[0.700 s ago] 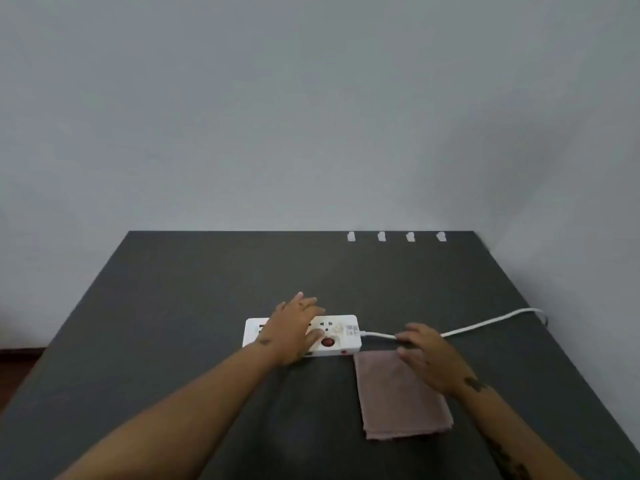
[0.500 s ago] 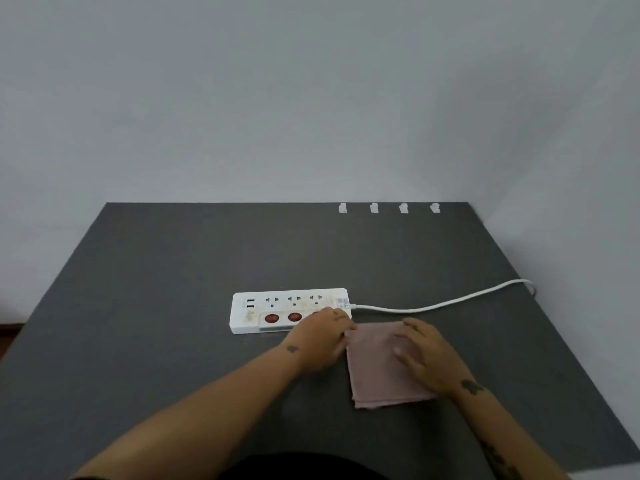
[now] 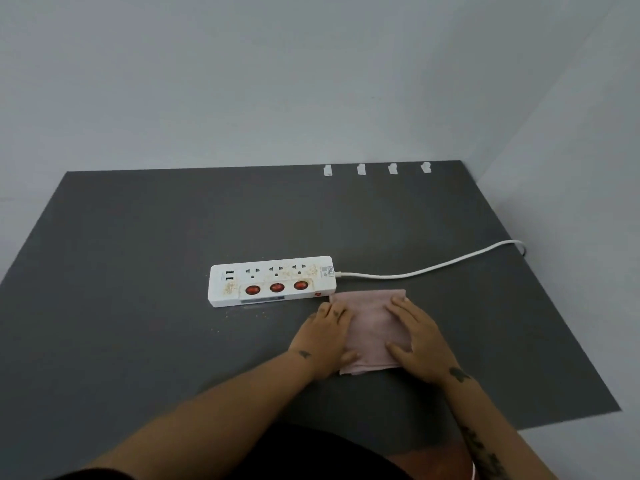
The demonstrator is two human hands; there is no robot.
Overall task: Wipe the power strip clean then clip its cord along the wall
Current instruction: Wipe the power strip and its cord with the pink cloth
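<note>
A white power strip (image 3: 272,280) with three red switches lies on the dark grey table (image 3: 138,254); brownish crumbs speckle its top. Its white cord (image 3: 426,270) runs right toward the side wall. A folded pink cloth (image 3: 372,327) lies just right of and in front of the strip. My left hand (image 3: 325,336) rests on the cloth's left edge, thumb at its near corner. My right hand (image 3: 420,341) lies on the cloth's right side, fingers spread and thumb pressing the fabric. Several white cord clips (image 3: 375,168) line the base of the back wall.
Crumbs (image 3: 239,311) are scattered on the table in front of the strip. The back wall and the right side wall (image 3: 571,202) meet at the table's far right corner. The table's right edge runs diagonally toward me.
My left hand left the power strip and came down onto the cloth's left edge. My right hand moved from the cord onto the cloth. The camera view tilted downward.
</note>
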